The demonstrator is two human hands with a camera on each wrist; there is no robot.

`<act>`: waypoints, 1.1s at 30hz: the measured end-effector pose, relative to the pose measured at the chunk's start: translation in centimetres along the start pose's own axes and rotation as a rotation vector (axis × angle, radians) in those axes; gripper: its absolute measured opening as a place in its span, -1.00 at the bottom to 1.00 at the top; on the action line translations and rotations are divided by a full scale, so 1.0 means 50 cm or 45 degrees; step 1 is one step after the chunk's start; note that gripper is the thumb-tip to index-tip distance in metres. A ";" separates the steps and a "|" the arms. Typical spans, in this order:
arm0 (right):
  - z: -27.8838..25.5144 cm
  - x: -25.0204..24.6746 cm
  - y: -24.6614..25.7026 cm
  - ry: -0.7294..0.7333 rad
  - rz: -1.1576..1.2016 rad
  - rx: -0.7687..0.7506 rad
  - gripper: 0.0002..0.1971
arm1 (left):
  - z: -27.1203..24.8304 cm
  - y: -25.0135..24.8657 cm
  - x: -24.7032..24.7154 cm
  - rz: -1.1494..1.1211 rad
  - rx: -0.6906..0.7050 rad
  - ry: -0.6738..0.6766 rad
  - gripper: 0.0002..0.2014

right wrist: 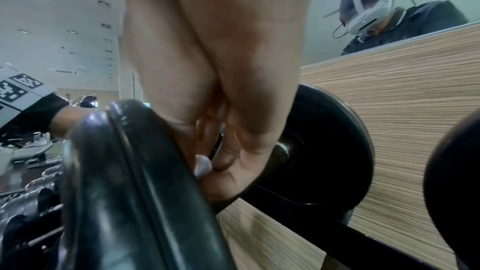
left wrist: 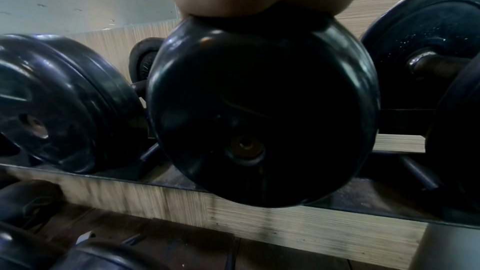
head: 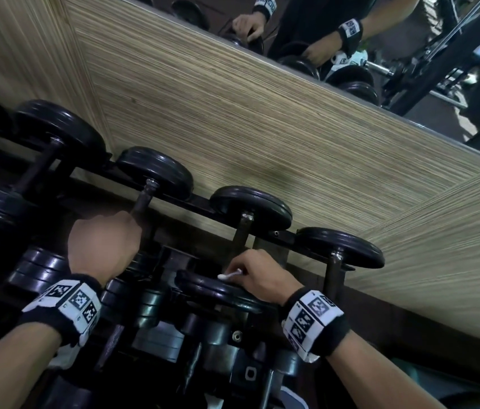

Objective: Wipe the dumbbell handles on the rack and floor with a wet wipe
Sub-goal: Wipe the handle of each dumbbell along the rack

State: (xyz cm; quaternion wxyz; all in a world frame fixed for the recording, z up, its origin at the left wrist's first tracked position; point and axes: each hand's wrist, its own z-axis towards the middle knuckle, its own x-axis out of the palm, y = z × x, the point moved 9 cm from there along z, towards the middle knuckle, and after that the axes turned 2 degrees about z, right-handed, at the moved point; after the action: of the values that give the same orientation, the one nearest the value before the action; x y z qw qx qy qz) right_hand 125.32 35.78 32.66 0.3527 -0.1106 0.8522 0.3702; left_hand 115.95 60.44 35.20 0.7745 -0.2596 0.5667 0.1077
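Mid-task, top tier of the rack (head: 203,202). Right hand (head: 257,271) is curled round the handle (head: 240,231) of one dumbbell with the wet wipe (head: 229,274) bunched between fingers and bar; a white twist of it pokes out at the near end, just beside the near plate (head: 218,290). The right wrist view confirms it: wipe (right wrist: 203,164) sits squeezed in the grip, tight against the inner face of the near plate (right wrist: 135,182).

Left hand (head: 104,246) is clenched on the handle (head: 144,199) of the next dumbbell toward the rack's left end, likely steadying. No wipe visible in it. The left wrist view only shows that dumbbell's end plate (left wrist: 262,110) under the palm.

Progress: can't tell from the handles which are already wiped, no visible wet sheen. One handle is under the wipe now. By my reading, plenty is left: the dumbbell handle (head: 333,276) toward the rack's right end, the bigger ones at the left end, the lower tier, and whatever is on the floor (floor dumbbells not clearly in view).

In the way: plates crowd each handle closely, so the ends next to the collars look awkward to reach. Striped wall panel (head: 262,128) sits right behind the far plates, mirror (head: 380,39) above it.
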 end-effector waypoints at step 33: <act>-0.012 0.006 -0.096 -0.062 -0.047 0.445 -0.64 | -0.003 -0.003 0.006 0.043 -0.048 -0.004 -0.58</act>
State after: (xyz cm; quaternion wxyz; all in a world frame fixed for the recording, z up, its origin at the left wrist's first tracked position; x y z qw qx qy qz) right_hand 126.97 31.98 30.09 0.3939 -0.0541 0.8926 0.2125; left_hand 116.00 60.20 34.95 0.7684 -0.2644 0.5677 0.1319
